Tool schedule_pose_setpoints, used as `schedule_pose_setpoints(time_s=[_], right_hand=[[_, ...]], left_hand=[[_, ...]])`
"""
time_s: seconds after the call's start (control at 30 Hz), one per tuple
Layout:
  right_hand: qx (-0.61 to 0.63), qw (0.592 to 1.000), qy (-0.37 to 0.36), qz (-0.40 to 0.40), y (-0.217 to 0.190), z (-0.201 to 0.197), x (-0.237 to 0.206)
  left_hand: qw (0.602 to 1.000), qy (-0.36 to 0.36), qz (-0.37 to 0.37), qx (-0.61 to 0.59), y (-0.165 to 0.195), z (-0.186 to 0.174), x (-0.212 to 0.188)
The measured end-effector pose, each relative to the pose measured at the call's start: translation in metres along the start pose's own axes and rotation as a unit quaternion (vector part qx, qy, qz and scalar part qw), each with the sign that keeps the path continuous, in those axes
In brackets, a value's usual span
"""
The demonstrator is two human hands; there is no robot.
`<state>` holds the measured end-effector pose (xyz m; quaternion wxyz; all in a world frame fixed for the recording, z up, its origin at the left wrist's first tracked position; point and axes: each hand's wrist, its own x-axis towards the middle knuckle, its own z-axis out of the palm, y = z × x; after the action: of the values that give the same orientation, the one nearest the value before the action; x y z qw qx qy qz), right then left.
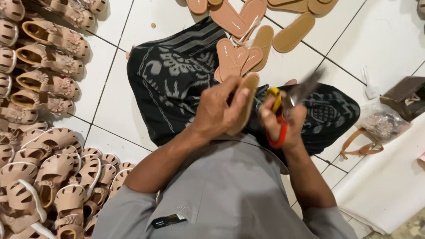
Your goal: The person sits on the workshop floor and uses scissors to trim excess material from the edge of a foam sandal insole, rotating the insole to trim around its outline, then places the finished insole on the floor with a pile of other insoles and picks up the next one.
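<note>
left hand (pixel 217 110): your fingers are clenched around a tan sandal sole (pixel 245 102), thumb across its face, the sole standing on edge just above your lap.
right hand (pixel 283 121): your fingers are closed through the red and yellow handles of the scissors (pixel 283 110); the blades are blurred, pointing up and away past your fingertips, so you cannot tell how far apart they stand.
where the sole is: between your two hands, its free edge just beside the scissors, over the dark patterned cloth (pixel 172 79) on your knees.
how the sole handles: judging by its thin profile, it looks light and flexible, likely to bend if you pinch only a tip; the surface looks matte, not slippery.
where to hold: keep your fingers around the middle of its length, thumb flat on the face, leaving the rim nearest the blades bare.
scissors: stiff and sharp; keep your left fingertips back from the edge being worked.
beyond your fingers: more flat soles (pixel 248 26) lie on the white tiled floor (pixel 310 57).
to the left of your left hand: finished sandals (pixel 48 177) in rows.
to the right of your right hand: a clear bag of small trims (pixel 381 125) and loose straps (pixel 361 148).
</note>
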<state>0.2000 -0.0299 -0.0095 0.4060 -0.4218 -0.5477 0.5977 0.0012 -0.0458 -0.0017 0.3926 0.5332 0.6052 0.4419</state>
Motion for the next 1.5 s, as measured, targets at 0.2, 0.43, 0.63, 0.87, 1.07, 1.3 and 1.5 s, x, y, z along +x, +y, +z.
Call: schedule_pose_setpoints(time_s=[0.2, 0.43, 0.63, 0.87, 1.07, 1.3, 1.5], right_hand=[[-0.127, 0.985, -0.027, -0.115, -0.016, -0.009, -0.009], [-0.092, 0.981, 0.068, 0.158, -0.005, -0.014, 0.006], [0.163, 0.957, 0.01, 0.239, -0.007, 0.002, 0.01], [0.02, 0.985, 0.027, 0.168, -0.027, 0.01, 0.017], [0.014, 0.989, 0.005, 0.147, -0.03, 0.01, 0.017], [0.114, 0.974, 0.056, 0.19, -0.013, -0.001, 0.015], [0.094, 0.973, 0.03, 0.211, -0.01, -0.001, 0.01]], left_hand=[[0.986, -0.002, -0.089, -0.14, -0.028, -0.013, 0.015], [0.994, -0.022, -0.002, -0.108, -0.015, -0.027, 0.004], [0.952, -0.06, 0.298, 0.025, -0.002, -0.03, -0.002], [0.986, 0.031, -0.031, -0.162, -0.009, -0.017, -0.005], [0.922, -0.067, -0.125, -0.36, -0.025, -0.014, -0.001], [0.935, -0.043, -0.112, -0.334, -0.014, -0.021, -0.002], [0.94, -0.036, -0.116, -0.318, -0.015, -0.023, -0.003]])
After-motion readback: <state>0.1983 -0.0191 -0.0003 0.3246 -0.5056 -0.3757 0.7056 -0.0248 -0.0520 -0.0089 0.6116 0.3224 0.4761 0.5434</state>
